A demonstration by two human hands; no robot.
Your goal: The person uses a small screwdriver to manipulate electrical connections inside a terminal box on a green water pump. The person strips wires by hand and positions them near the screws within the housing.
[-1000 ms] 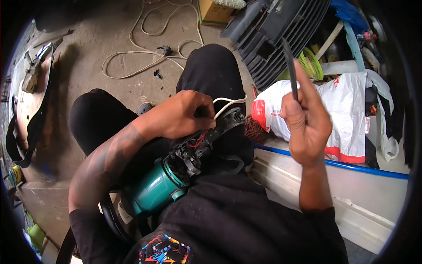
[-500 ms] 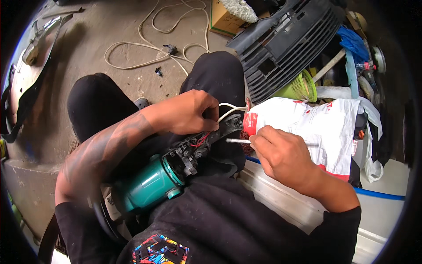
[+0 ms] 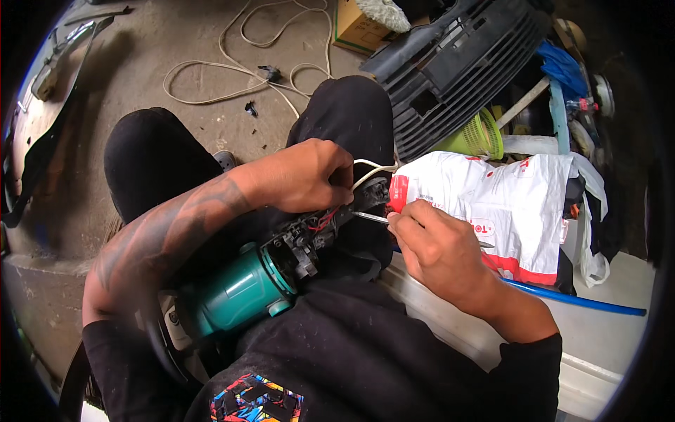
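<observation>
A power tool with a green motor housing [image 3: 239,292] lies across my lap. Its black rear part [image 3: 369,193] is uncovered, showing dark inner parts and thin red wires [image 3: 325,220]. My left hand [image 3: 309,176] is closed in a pinch over this rear part, beside the wires; what its fingertips hold is hidden. From the right, my right hand [image 3: 439,246] grips a slim metal rod-like tool [image 3: 370,217], its tip at the rear part near my left fingertips. The rod's other end sticks out behind the hand. A white power cord [image 3: 373,172] leads off the rear part.
A white and red plastic bag [image 3: 485,204] lies right of my knee, with a white lidded container [image 3: 562,373] below it. Beyond stand a black slatted grille [image 3: 464,77], a green basket [image 3: 481,137] and a cardboard box [image 3: 355,32]. A looped cord with a plug [image 3: 269,72] lies on the floor.
My right hand has moved slightly left, bringing the rod's tip against or very near the tool's rear part. My left hand stays in nearly the same place.
</observation>
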